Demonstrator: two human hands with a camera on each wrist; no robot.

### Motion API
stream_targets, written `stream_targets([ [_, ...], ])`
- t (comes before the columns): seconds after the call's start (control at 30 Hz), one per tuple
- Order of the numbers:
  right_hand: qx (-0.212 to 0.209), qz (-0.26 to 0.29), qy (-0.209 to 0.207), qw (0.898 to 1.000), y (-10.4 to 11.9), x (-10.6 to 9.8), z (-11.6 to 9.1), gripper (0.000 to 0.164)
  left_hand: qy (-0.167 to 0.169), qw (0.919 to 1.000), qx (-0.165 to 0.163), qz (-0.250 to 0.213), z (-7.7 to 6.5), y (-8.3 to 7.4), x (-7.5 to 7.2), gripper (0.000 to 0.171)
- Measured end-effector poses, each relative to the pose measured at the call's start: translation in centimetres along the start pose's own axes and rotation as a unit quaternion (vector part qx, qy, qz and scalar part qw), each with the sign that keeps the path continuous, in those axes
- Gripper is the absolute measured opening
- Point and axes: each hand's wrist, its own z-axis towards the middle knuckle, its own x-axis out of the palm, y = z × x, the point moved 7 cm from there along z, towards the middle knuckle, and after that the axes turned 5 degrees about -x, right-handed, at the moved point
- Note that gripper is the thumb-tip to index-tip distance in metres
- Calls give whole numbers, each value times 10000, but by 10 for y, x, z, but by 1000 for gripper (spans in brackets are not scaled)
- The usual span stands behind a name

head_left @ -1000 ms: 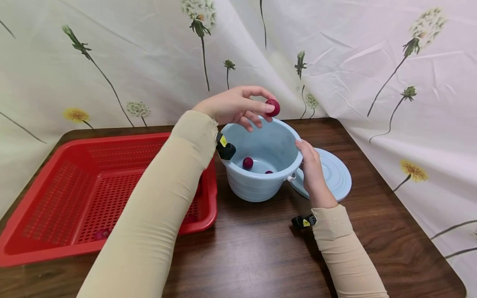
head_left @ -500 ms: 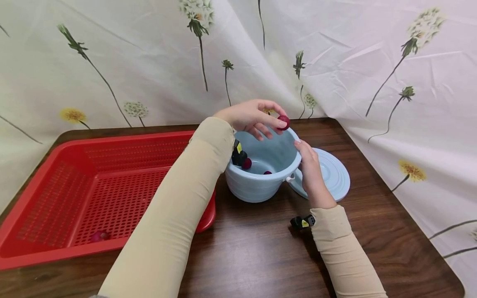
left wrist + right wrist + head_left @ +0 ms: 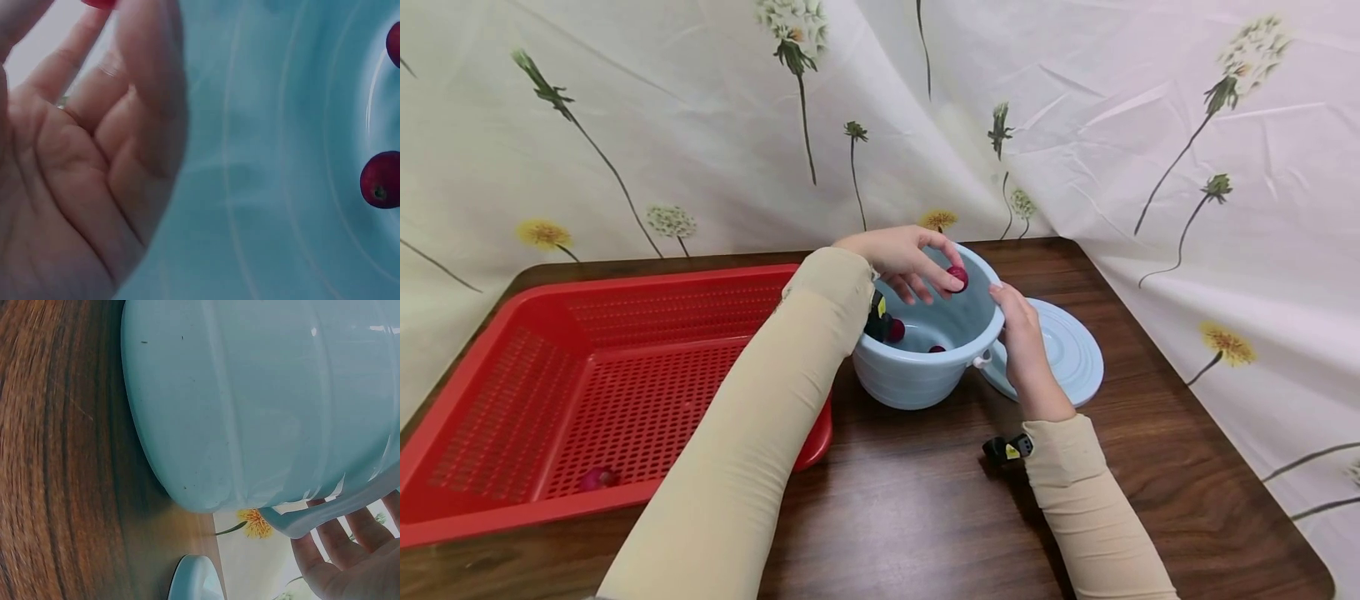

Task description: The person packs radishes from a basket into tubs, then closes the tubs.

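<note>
Left hand [image 3: 906, 257]: red fruit [image 3: 958, 273] pinched at mouth of bucket [image 3: 910, 382]; best lowered before release.
Right hand [image 3: 1027, 350]: bucket rim gripped; best kept steady.

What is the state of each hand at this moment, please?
Left hand: closed, pinching a round dark red fruit.
Right hand: closed, holding the light blue bucket at its upper side.
</note>
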Motion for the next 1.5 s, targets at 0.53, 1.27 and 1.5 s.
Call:
stream_targets([
  [0.53,-77,-12,0,10000,2,1,-1,54,-73,9939,-780,770,-7,12,5,29],
  [1.27,-27,-15,12,10000,1,3,-1,52,-42,9986,490,-188,-15,-16,-3,36],
  [1.5,-29,-104,-30,9999,2,1,-1,55,-49,9937,1072,323,-40,-46,4,36],
])
